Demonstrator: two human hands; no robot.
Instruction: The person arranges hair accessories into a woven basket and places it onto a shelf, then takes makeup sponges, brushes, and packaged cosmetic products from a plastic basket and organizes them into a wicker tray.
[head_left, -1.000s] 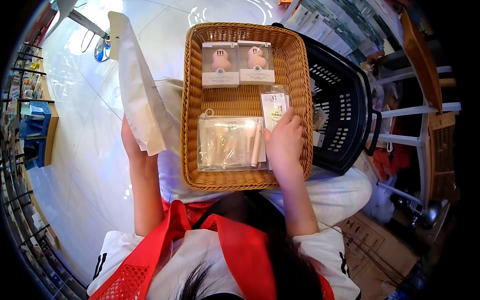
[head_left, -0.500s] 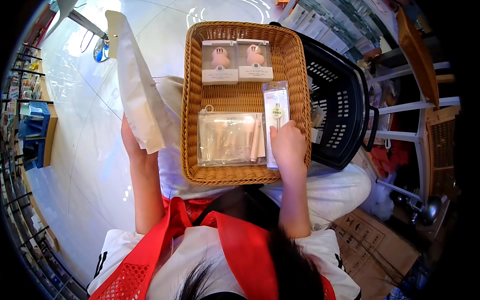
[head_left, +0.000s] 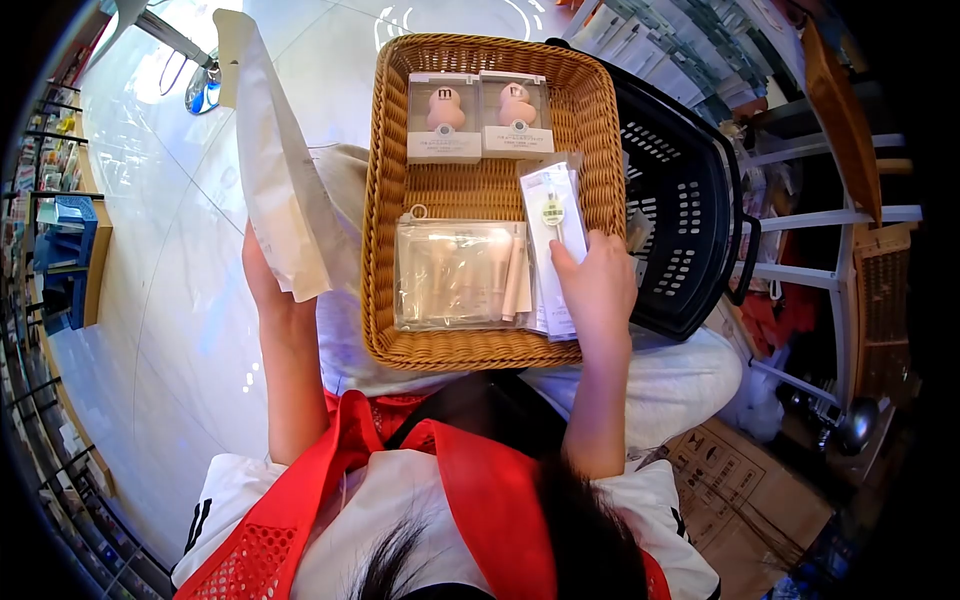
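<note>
right hand (head_left: pixel 598 285): narrow, half-curled at the near right of a wicker basket (head_left: pixel 465 352), thumb on the glossy face of a slim packet (head_left: pixel 553 215); whether the fingers pinch its edge, cannot tell. packet is long, flat, pale, with a round greenish label; it lies slightly tilted, overlapping similar pale packaging, inside the basket. left hand: hidden behind a smooth, creased white sheet (head_left: pixel 275 190) with a beige far end; grip cannot be told. basket: brown, tightly woven, rectangular with rounded corners. just left of the packet, a clear, wrinkled plastic pouch (head_left: pixel 460 275) with slender pinkish pieces inside. far end: two clear-windowed boxes (head_left: pixel 444 118) side by side, each showing a pink, gourd-shaped piece. right of the wicker: a black basket (head_left: pixel 690 215), rigid, slotted walls. near right: flat brown cardboard (head_left: pixel 745 490), printed.
</note>
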